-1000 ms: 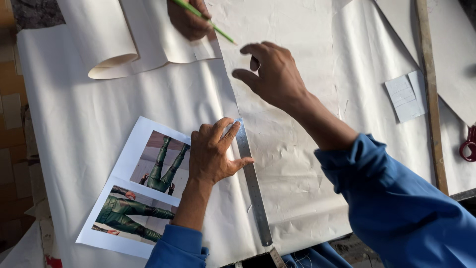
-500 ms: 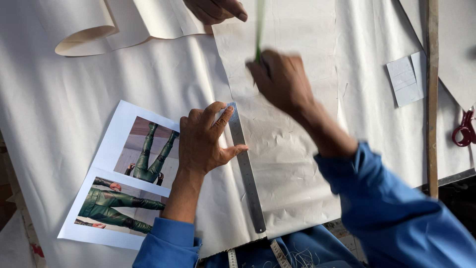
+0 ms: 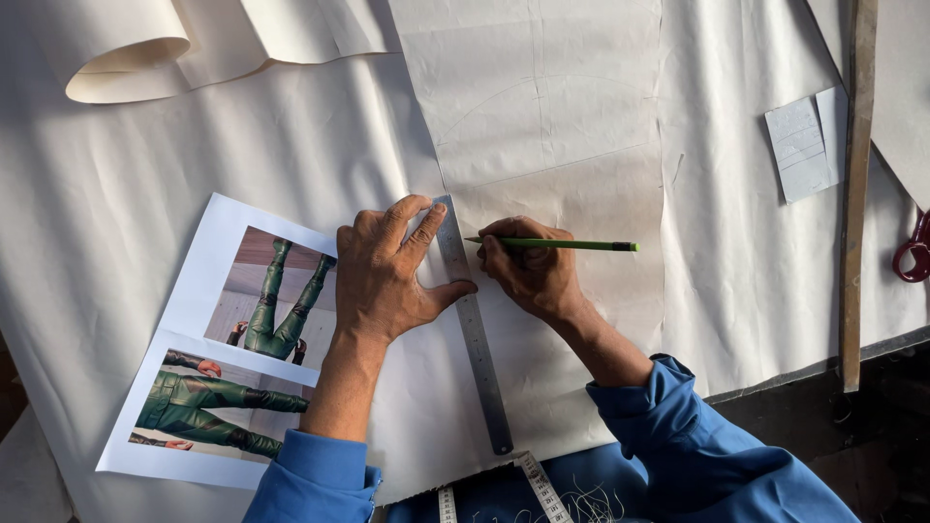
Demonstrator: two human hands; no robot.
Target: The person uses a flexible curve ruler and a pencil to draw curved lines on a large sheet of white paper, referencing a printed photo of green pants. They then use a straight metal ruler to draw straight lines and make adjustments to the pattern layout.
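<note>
My left hand (image 3: 387, 271) presses flat on a steel ruler (image 3: 475, 339) that lies along the left edge of a cream pattern sheet (image 3: 552, 107) marked with faint pencil curves. My right hand (image 3: 531, 266) grips a green pencil (image 3: 567, 245), its tip at the ruler's right side, just beside my left thumb. The pencil lies nearly level, pointing left. Both sleeves are blue.
A printed sheet (image 3: 208, 291) with two photos of green trousers and boots lies left of the ruler. Rolled paper (image 3: 121, 53) sits top left. A long wooden stick (image 3: 852, 194), small grey cards (image 3: 804, 145) and red scissors (image 3: 911, 252) are at the right. A measuring tape (image 3: 538, 484) hangs below.
My right hand took the green pencil from another person's hand at the top and brought it down to the ruler. That other hand has left the view. My left hand stayed on the ruler.
</note>
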